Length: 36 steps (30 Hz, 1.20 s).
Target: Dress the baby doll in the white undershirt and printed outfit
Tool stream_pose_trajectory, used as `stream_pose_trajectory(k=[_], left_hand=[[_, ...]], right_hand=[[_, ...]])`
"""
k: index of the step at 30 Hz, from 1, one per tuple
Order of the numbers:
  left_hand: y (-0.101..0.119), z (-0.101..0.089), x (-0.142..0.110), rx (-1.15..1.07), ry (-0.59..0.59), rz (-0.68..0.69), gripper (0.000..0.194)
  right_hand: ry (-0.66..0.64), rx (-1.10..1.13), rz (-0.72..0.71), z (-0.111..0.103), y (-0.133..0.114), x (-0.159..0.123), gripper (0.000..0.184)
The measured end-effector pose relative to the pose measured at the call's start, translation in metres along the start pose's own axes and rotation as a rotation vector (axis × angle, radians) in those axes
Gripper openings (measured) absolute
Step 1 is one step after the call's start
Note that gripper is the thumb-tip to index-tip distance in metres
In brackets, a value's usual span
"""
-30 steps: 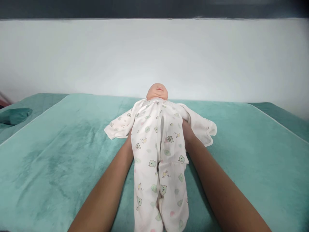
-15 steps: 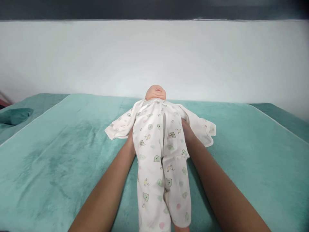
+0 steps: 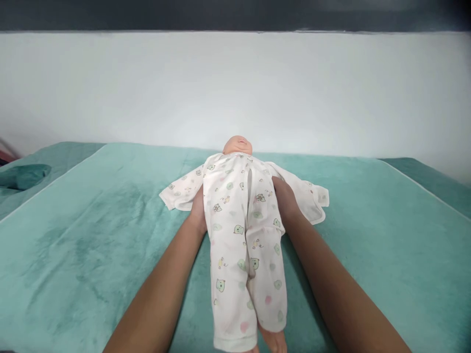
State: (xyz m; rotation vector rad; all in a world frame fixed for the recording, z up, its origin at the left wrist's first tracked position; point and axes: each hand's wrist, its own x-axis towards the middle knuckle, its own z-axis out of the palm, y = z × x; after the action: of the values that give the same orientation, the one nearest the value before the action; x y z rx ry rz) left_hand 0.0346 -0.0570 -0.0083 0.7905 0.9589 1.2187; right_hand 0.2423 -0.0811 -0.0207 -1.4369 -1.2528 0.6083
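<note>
A baby doll [image 3: 238, 145] in a white printed sleepsuit [image 3: 243, 230] lies on its back along a teal mat [image 3: 91, 235], head away from me. My left hand [image 3: 198, 212] is tucked against the doll's left side at the torso. Against the other side of the torso presses my right hand [image 3: 284, 198], under the spread sleeve. Both hands grip the doll's body, their fingers mostly hidden beneath it. A bare foot [image 3: 274, 338] pokes out of the sleepsuit leg near the bottom edge.
The mat covers a wide padded surface with a white wall [image 3: 235, 88] right behind the doll's head. A darker green bundle of cloth [image 3: 22, 175] lies at the far left edge.
The doll has slid away from me toward the wall, its legs moving up in the picture so a bare foot now shows. My hands stay at its sides.
</note>
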Motion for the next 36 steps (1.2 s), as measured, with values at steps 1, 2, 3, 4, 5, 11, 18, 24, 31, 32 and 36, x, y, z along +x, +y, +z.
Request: stream_pose_trajectory(k=[1, 2, 3, 4, 5, 11, 18, 24, 31, 32, 36], left_hand=[[0.003, 0.000, 0.000, 0.004, -0.008, -0.024, 0.032], [0.005, -0.001, -0.001, 0.005, -0.022, -0.049, 0.035], [0.007, -0.003, -0.001, 0.006, -0.034, -0.068, 0.040], [0.009, -0.005, 0.000, 0.011, -0.041, -0.075, 0.046], [0.010, -0.007, 0.001, 0.024, -0.035, -0.077, 0.051], [0.006, -0.015, 0.004, 0.196, -0.062, 0.005, 0.060], [-0.001, -0.017, -0.012, 0.242, -0.034, 0.212, 0.039], [-0.019, -0.046, -0.087, 0.201, 0.091, 0.254, 0.035], [-0.041, -0.086, -0.199, 0.434, -0.102, 0.211, 0.032], [-0.044, -0.087, -0.210, 0.492, -0.132, 0.241, 0.033], [-0.057, -0.076, -0.241, 0.765, -0.167, 0.452, 0.049]], right_hand=[[0.038, 0.017, 0.018, 0.000, 0.001, 0.000, 0.022], [0.081, 0.044, 0.044, 0.000, 0.002, -0.001, 0.025], [0.126, 0.060, 0.067, 0.001, 0.002, -0.001, 0.028], [0.167, 0.058, 0.077, 0.001, 0.003, -0.001, 0.029], [0.205, 0.040, 0.074, 0.001, 0.004, -0.001, 0.029], [0.172, 0.009, -0.126, 0.000, -0.002, 0.000, 0.031], [0.081, -0.001, -0.115, -0.001, -0.006, -0.032, 0.037], [0.072, -0.004, -0.079, -0.033, -0.001, -0.139, 0.034], [-0.185, -0.321, -0.212, -0.053, -0.008, -0.229, 0.031], [-0.171, -0.372, -0.231, -0.051, -0.011, -0.232, 0.031], [-0.149, -0.487, -0.298, -0.035, -0.020, -0.233, 0.031]])
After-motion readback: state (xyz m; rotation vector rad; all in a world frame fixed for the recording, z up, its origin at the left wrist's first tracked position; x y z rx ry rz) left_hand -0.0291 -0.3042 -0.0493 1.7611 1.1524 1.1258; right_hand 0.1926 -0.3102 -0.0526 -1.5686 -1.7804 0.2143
